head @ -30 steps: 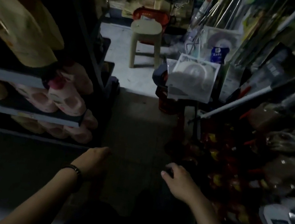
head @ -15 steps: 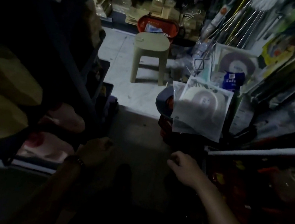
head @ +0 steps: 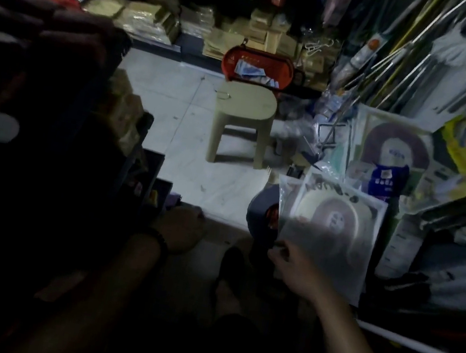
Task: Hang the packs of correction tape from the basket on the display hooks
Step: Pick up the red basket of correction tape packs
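Head view, dim shop aisle, items listed left to right.

1. Shelving: a dark rack off the outer side of your left fingers. Its stock is too dim to name.

2. Your left hand, with a wristband: the fingers curl loosely under and nothing shows in them. It hangs low and idle, probably because there is nothing to carry yet.

3. Basket: red, on the floor against the bottom shelf, well beyond both sets of fingertips. The packs of correction tape lie loose inside it. None is in either hand, so the task looks barely begun.

4. Stool: it stands upright between your fingertips and the basket, just in front of the basket. It was likely set there as a seat for working from the basket. You will have to reach over or round it.

5. Your right hand: it is stretched forward with the fingers bent and the tips drawn close together. You cannot tell whether they pinch anything, as the spot is too dark.

6. Sleeved round goods: these clear plastic packs lean upright against the right-hand stock. Their lower corner is just past your right fingertips, near enough to snag as the hand passes.

7. Poles: a bundle of long handles far beyond the right fingers, leaning into the corner.

8. The display hooks cannot be made out. Find them before you lift a pack.
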The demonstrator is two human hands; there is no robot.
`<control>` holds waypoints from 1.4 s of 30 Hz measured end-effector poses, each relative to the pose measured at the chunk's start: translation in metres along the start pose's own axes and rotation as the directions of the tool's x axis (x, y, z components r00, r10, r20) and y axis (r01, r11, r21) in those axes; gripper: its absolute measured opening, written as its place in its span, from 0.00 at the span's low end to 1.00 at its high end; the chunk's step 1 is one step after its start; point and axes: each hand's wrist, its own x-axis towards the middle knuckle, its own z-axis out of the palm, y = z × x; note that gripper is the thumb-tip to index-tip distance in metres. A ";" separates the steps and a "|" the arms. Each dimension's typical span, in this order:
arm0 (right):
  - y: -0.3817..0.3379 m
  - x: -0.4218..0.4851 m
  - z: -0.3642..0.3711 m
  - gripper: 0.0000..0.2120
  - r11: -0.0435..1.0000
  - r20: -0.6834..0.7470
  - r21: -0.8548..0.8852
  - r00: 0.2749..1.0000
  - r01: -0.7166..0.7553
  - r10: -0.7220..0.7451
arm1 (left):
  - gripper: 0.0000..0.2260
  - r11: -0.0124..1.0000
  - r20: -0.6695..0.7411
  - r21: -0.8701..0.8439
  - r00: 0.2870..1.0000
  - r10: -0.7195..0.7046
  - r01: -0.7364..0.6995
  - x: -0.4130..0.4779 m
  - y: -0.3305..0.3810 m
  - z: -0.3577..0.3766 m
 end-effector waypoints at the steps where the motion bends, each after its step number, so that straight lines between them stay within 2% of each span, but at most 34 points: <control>1: -0.004 0.021 -0.011 0.17 1.000 0.005 -0.018 1.000 0.005 -0.005 | 0.16 1.000 -0.004 0.007 1.000 -0.005 0.005 0.019 0.002 -0.013; 5: -0.025 0.102 -0.056 0.14 0.992 0.039 -0.122 0.999 0.031 -0.026 | 0.18 0.998 -0.049 0.029 0.997 -0.057 0.059 0.091 0.018 -0.068; 9: -0.049 0.173 -0.107 0.21 0.992 0.078 -0.112 0.996 0.061 -0.053 | 0.21 0.996 -0.066 0.045 0.995 -0.071 0.074 0.152 0.046 -0.124; 13: -0.070 0.227 -0.156 0.22 0.993 0.038 -0.075 0.995 0.092 -0.089 | 0.17 0.995 -0.110 0.069 0.992 -0.060 0.068 0.212 0.064 -0.167; 22: -0.098 0.328 -0.224 0.19 1.000 -0.063 0.008 0.998 0.010 -0.009 | 0.15 0.993 -0.027 0.120 0.999 -0.020 0.023 0.367 0.088 -0.265; 25: -0.116 0.368 -0.243 0.17 0.998 -0.094 0.057 0.995 -0.031 0.036 | 0.15 0.992 0.002 0.126 1.000 0.028 -0.028 0.426 0.096 -0.296; 28: -0.143 0.411 -0.266 0.20 0.994 -0.140 0.060 0.986 -0.086 0.094 | 0.16 0.984 0.053 0.148 0.995 0.090 -0.097 0.482 0.103 -0.329; 32: -0.190 0.462 -0.299 0.20 0.989 -0.124 0.070 0.982 -0.131 0.139 | 0.16 0.975 0.111 0.154 0.983 0.144 -0.160 0.535 0.103 -0.373; 36: -0.225 0.506 -0.329 0.19 0.981 -0.140 0.118 0.975 -0.154 0.170 | 0.17 0.983 0.074 0.121 0.989 0.129 -0.137 0.585 0.091 -0.417; 42: -0.254 0.553 -0.359 0.23 0.986 -0.150 0.087 0.976 -0.143 0.155 | 0.16 0.991 0.110 0.082 0.989 0.097 -0.107 0.619 0.075 -0.445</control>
